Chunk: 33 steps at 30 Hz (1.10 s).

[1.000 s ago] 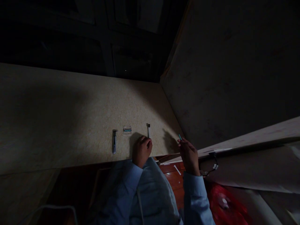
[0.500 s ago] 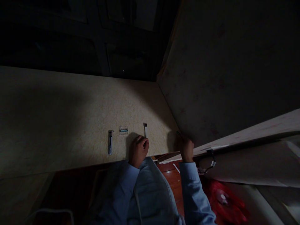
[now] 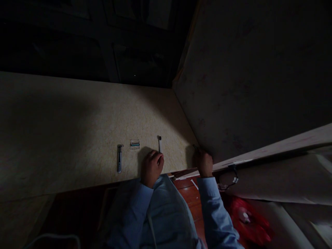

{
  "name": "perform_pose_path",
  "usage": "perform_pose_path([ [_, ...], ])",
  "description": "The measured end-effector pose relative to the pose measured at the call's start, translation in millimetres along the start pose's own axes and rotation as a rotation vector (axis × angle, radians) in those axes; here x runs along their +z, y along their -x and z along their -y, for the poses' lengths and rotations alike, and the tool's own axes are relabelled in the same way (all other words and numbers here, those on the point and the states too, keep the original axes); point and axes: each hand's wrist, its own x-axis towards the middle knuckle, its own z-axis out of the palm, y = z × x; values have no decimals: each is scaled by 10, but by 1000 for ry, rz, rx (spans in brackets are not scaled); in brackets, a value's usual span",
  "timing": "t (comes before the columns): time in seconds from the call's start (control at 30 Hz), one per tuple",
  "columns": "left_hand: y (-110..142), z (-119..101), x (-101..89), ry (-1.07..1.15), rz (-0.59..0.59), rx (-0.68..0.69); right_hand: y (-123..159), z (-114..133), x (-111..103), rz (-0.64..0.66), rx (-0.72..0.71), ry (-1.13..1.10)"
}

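My left hand (image 3: 151,168) rests at the table's front edge, its fingers curled closed around the lower end of a white-handled toothbrush (image 3: 160,145) with a dark head. The rest of that handle is hidden by the fingers. Farther right, beside the wall, my right hand (image 3: 204,163) is closed on a thin dark object (image 3: 195,147); only its tip shows, too dim to name. To the left of my left hand lies a razor (image 3: 119,159) with a grey-blue handle. Between them sits a clear plastic case (image 3: 135,144) with a teal strip inside.
The pale marbled table (image 3: 85,138) meets a dark patterned wall (image 3: 246,86) on the right. Dark panels (image 3: 103,52) stand behind it. Below, a red plastic bag (image 3: 249,221) and a dark cable (image 3: 234,176) are at the right, over a reddish floor (image 3: 192,202).
The view has shifted slightly, so things on the table appear a little farther left. Both hands keep nearly the same pose.
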Motion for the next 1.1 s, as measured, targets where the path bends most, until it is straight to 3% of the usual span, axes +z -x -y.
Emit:
perform_pose_path([
  [0.23,8,-24,-12,2,22,-14,44,-14,35,-32,56,-26],
  [0.57,7,-62,-39,4,57,-38,67,-100,216,-204,20,-158],
  [1.1,7,-94,-50,-41,63,-51,85,-115,205,-191,32,-186],
])
